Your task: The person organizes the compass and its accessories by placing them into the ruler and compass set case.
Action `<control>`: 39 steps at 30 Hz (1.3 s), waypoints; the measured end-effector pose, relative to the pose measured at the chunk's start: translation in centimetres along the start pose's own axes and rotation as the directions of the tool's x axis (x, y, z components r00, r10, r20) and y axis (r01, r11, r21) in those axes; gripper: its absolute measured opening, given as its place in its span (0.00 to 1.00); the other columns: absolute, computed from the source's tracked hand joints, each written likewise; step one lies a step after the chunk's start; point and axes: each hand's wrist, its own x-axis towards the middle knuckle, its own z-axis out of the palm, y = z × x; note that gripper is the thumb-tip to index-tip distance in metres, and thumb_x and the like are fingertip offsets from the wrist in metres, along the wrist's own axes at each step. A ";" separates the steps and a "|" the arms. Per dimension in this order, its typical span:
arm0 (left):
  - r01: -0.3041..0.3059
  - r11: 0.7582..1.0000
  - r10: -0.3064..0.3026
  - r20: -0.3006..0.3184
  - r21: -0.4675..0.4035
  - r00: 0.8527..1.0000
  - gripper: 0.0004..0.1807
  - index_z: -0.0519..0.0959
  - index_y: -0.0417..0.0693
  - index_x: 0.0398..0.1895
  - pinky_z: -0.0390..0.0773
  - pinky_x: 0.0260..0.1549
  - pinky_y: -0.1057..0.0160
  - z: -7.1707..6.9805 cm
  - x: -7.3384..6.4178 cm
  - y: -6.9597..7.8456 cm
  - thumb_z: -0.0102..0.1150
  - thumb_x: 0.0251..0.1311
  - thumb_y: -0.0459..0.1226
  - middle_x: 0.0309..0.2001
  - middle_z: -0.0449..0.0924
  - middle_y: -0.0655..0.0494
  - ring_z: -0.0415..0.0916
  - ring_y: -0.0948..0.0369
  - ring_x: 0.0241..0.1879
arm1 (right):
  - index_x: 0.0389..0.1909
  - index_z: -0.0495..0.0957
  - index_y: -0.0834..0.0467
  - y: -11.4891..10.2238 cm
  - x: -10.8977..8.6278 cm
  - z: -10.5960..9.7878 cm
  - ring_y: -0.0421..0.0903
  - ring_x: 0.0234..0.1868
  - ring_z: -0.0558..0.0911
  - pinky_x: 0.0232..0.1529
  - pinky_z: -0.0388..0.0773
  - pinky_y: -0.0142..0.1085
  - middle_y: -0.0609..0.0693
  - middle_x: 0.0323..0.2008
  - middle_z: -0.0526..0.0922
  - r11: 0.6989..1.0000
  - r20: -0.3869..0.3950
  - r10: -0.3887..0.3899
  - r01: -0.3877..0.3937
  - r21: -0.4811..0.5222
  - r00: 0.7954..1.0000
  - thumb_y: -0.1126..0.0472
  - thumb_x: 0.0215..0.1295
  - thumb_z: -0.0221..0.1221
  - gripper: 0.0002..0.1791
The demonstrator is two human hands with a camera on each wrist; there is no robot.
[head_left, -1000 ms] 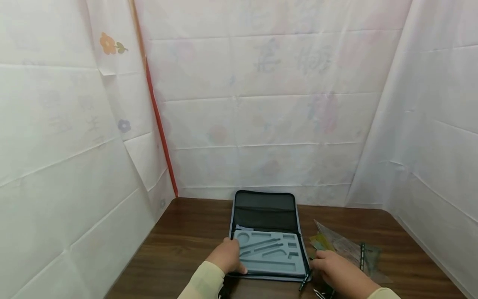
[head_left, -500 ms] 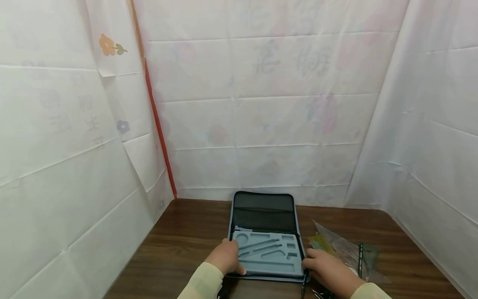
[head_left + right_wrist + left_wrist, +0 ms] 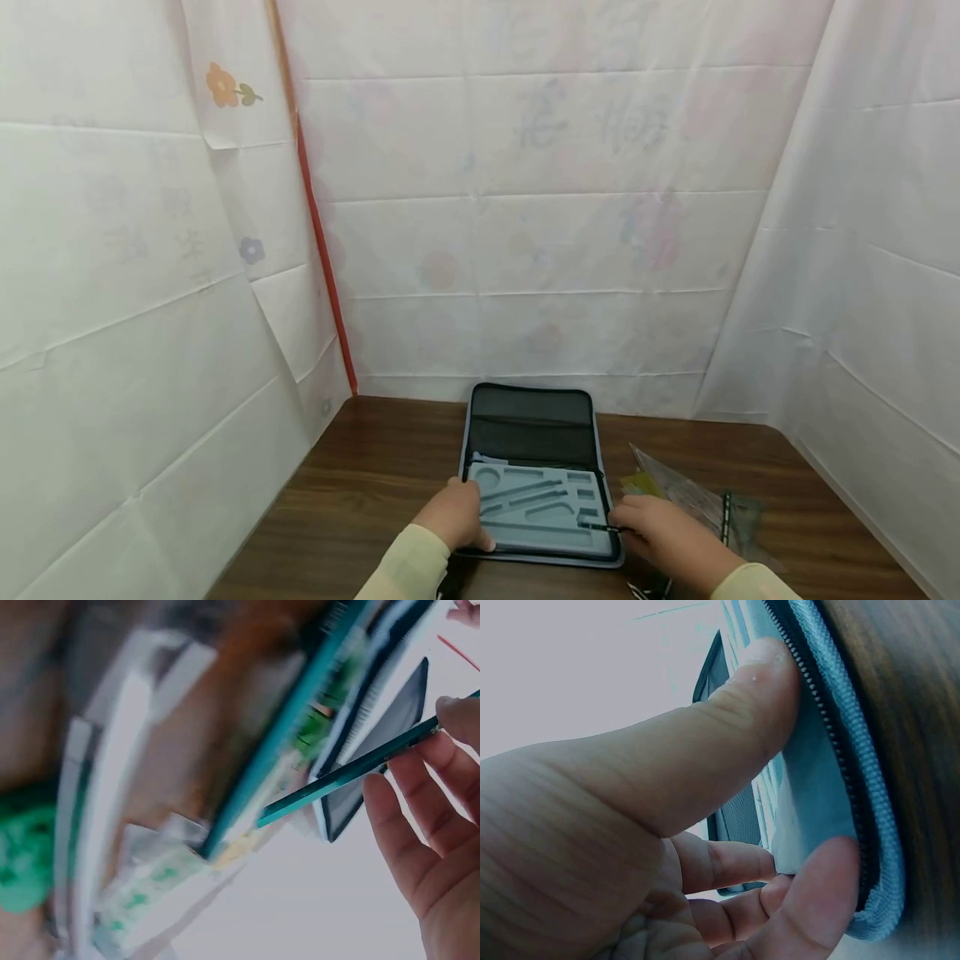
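Note:
An unzipped stationery case [image 3: 547, 557] lies on the table, its dark lid [image 3: 532, 408] folded back. Shaped recesses mark its pale blue insert [image 3: 525, 537]. My left hand [image 3: 453, 515] grips the near left corner, the thumb along the front side in the left wrist view. Between thumb and fingertips, my right hand [image 3: 663, 529] pinches a dark green pencil [image 3: 330, 784]. In the head view this pencil's end points left over the insert's right part. Close by the right hand, a second green pencil [image 3: 281, 727] shows in the right wrist view.
Right of the case lie a clear set square [image 3: 693, 492], a yellowish flat piece [image 3: 639, 483], another dark green pencil [image 3: 725, 517] and a metal tool [image 3: 637, 590] at the bottom edge. White sheets [image 3: 525, 250] enclose the brown table [image 3: 360, 475] at the back and sides.
The pencil in my right hand has swung from pointing down beside the case's near right corner to pointing left over the insert. My left hand has stayed on the case.

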 end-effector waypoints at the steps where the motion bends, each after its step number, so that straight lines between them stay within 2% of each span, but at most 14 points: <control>1: 0.000 1.000 0.000 0.000 -0.002 1.000 0.46 0.75 0.32 0.67 0.83 0.53 0.39 0.0 0.1 -0.1 0.87 0.47 0.43 0.72 0.65 0.22 0.82 0.36 0.56 | 0.47 0.85 0.45 -0.2 0.1 -0.2 0.25 0.33 0.72 0.30 0.73 0.28 0.33 0.36 0.78 1.000 -0.016 0.008 -0.008 0.002 1.000 0.66 0.72 0.66 0.12; 6: 0.008 1.000 -0.008 0.001 -0.008 1.000 0.45 0.75 0.32 0.66 0.82 0.55 0.39 0.3 0.3 -0.4 0.88 0.46 0.42 0.72 0.65 0.22 0.81 0.36 0.57 | 0.53 0.86 0.48 -1.2 1.0 -0.8 0.25 0.33 0.72 0.30 0.74 0.28 0.36 0.36 0.79 0.999 -0.079 -0.016 0.012 -0.051 0.997 0.67 0.71 0.66 0.15; 11: 0.013 1.000 -0.013 0.001 -0.023 1.000 0.45 0.75 0.32 0.66 0.82 0.54 0.39 0.3 0.3 -0.3 0.88 0.46 0.42 0.72 0.65 0.22 0.82 0.36 0.56 | 0.56 0.86 0.50 -2.2 1.8 -1.2 0.25 0.29 0.67 0.28 0.69 0.26 0.33 0.33 0.74 0.996 -0.087 -0.005 -0.004 -0.094 0.996 0.68 0.71 0.66 0.16; 20: 0.006 1.000 -0.006 0.003 -0.026 1.000 0.45 0.75 0.33 0.65 0.81 0.55 0.38 0.1 0.3 -0.1 0.88 0.46 0.42 0.73 0.64 0.22 0.80 0.35 0.59 | 0.55 0.87 0.49 -3.5 3.5 -0.7 0.25 0.31 0.69 0.29 0.71 0.27 0.34 0.35 0.77 0.994 -0.150 -0.015 -0.001 -0.108 0.989 0.68 0.70 0.67 0.16; 28: 0.009 1.000 -0.008 0.005 -0.014 1.000 0.45 0.75 0.32 0.66 0.81 0.57 0.38 0.0 0.1 0.0 0.87 0.47 0.42 0.72 0.65 0.22 0.80 0.35 0.59 | 0.51 0.89 0.47 -5.0 5.5 -0.1 0.26 0.28 0.65 0.28 0.68 0.25 0.35 0.31 0.74 0.985 -0.205 -0.092 0.059 -0.165 0.974 0.67 0.69 0.69 0.15; 34: 0.023 0.999 -0.022 0.020 -0.029 1.000 0.45 0.74 0.33 0.67 0.80 0.56 0.37 -0.2 0.1 0.0 0.87 0.47 0.42 0.72 0.66 0.24 0.79 0.35 0.59 | 0.47 0.90 0.46 -6.1 6.9 0.6 0.26 0.28 0.67 0.28 0.70 0.24 0.35 0.29 0.74 0.984 -0.187 -0.097 0.065 -0.167 0.978 0.66 0.70 0.69 0.13; 39: 0.022 0.999 -0.021 0.029 -0.030 0.999 0.45 0.74 0.34 0.67 0.80 0.56 0.37 -0.2 0.1 0.0 0.87 0.47 0.43 0.71 0.67 0.25 0.79 0.36 0.58 | 0.45 0.91 0.45 -6.7 8.1 1.5 0.26 0.27 0.68 0.28 0.71 0.24 0.34 0.28 0.74 0.988 -0.105 -0.068 0.053 -0.142 0.992 0.65 0.70 0.69 0.11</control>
